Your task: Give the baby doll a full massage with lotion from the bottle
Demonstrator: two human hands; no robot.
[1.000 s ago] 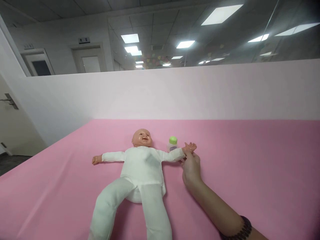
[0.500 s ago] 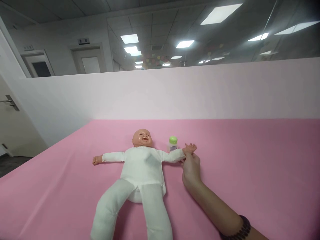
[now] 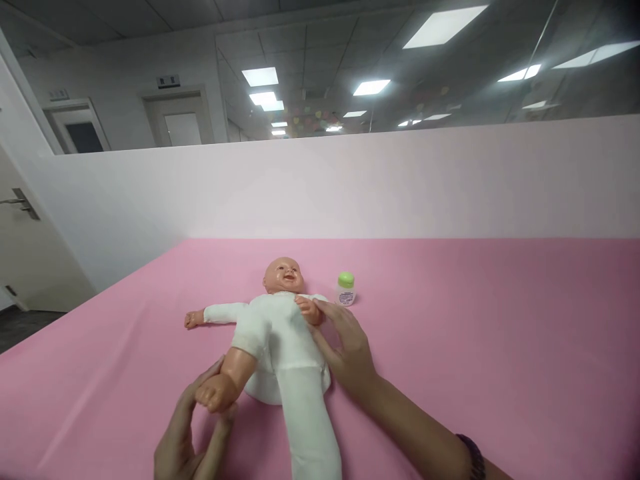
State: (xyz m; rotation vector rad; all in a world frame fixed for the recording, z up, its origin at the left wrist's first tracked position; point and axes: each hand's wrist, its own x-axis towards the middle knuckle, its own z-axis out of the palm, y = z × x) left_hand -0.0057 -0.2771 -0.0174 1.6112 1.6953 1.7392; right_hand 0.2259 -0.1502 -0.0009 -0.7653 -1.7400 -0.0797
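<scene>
A baby doll [image 3: 287,333] in white clothing lies on its back, head toward the far side. My left hand [image 3: 187,430] holds the doll's lower leg near the foot, thumb and fingers on either side; that leg is bent up, its bare foot pointing toward me. With my right hand [image 3: 347,343] I grip the doll's other-side hand, which is folded over its chest. The doll's second arm is stretched out to the left. A small jar [image 3: 346,293] with a green lid stands beside the doll's head, apart from both hands.
A pink sheet [image 3: 475,347] covers the table. Behind it rises a white partition [image 3: 350,187] with glass above. A door [image 3: 30,247] with a handle is at the left.
My left hand has come into view and the doll's leg is raised and bent. My right hand has moved left, bringing the doll's hand from outstretched onto its chest.
</scene>
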